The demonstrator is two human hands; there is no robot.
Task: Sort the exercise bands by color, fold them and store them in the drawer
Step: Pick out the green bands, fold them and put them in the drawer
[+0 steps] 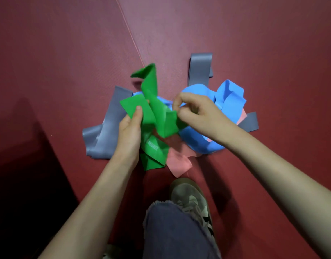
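A tangled heap of exercise bands lies on the dark red mat [67, 53]. A green band [157, 113] is lifted out of the heap, crumpled and partly folded. My left hand [130, 131] grips its left side, thumb on top. My right hand [196, 113] pinches its right edge with curled fingers. Under and right of it lies a blue band [230, 101]. Grey bands spread at the left [105, 131], at the back [200, 68] and at the far right [250, 121]. A pink band [179, 161] sticks out at the front. No drawer shows in the head view.
My jeans-clad knee [179, 232] and a grey sneaker [192, 200] are just in front of the heap. A dark low object [20, 184] fills the lower left corner. A seam [131, 34] crosses the mat behind the bands.
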